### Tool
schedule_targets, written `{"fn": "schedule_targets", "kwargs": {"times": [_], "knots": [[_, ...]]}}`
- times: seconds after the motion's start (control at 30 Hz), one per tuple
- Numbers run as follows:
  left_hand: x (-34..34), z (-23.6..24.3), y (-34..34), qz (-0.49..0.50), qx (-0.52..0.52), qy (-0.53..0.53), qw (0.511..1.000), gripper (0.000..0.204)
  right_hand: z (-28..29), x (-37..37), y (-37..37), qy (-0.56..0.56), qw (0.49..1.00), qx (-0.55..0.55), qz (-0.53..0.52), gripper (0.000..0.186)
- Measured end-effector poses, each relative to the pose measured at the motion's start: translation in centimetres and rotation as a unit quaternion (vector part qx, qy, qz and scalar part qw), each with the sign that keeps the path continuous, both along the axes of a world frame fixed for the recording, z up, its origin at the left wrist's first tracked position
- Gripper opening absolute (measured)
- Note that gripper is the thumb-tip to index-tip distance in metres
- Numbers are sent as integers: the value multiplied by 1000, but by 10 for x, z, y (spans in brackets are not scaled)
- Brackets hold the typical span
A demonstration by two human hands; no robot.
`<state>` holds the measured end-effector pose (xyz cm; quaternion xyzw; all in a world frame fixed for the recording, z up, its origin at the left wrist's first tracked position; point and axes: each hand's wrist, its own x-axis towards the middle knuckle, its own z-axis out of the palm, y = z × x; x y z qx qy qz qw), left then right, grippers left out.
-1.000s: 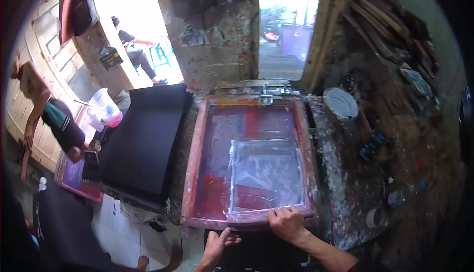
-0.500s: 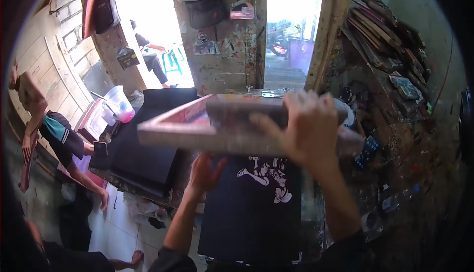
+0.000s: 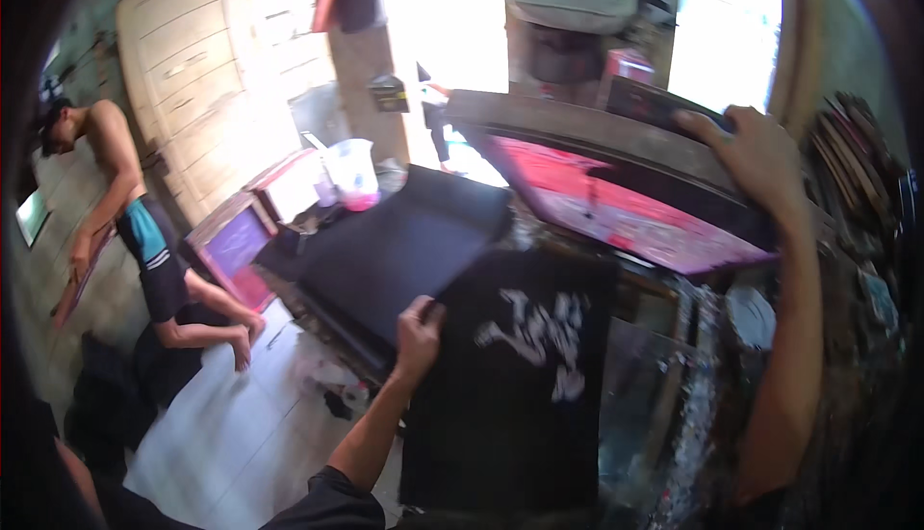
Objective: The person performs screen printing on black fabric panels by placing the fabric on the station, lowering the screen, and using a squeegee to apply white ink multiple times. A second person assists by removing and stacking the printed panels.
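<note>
A clear plastic jug [image 3: 352, 174] with pink paint at its bottom stands at ten o'clock, beside a flat black pallet board [image 3: 404, 246]. Just left of it, a second wooden screen frame [image 3: 234, 246] with purple mesh leans near the floor. At nine o'clock a person [image 3: 135, 232] in dark shorts crouches on the pale floor [image 3: 221, 414]. Behind them, a cream panelled door [image 3: 207, 58] fills eleven o'clock. A paint-spattered counter [image 3: 688, 434] runs along four o'clock.

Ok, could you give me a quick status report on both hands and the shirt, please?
Left hand pinching edge of black printed shirt. Right hand gripping raised screen frame, tilted up above shirt. Nothing lying on the white print.
</note>
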<state>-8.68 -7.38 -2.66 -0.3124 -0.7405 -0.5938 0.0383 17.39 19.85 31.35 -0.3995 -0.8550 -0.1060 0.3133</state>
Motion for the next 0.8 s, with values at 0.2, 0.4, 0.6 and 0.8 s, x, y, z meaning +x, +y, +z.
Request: {"fn": "schedule_targets", "kwargs": {"times": [0.2,0.4,0.6,0.8], "knots": [[-159,-53,-123,273,389,-96,875,28,2,-4,7,58,998,1,23,86],[-185,-108,-101,62,546,-363,753,27,3,-7,12,40,999,7,25,79],[-131,-106,-41,-14,191,-334,923,28,3,-14,8,21,1000,17,6,74],[-103,-56,29,86,-400,261,874,40,16,-3,8,-22,997,-72,-9,92]]}}
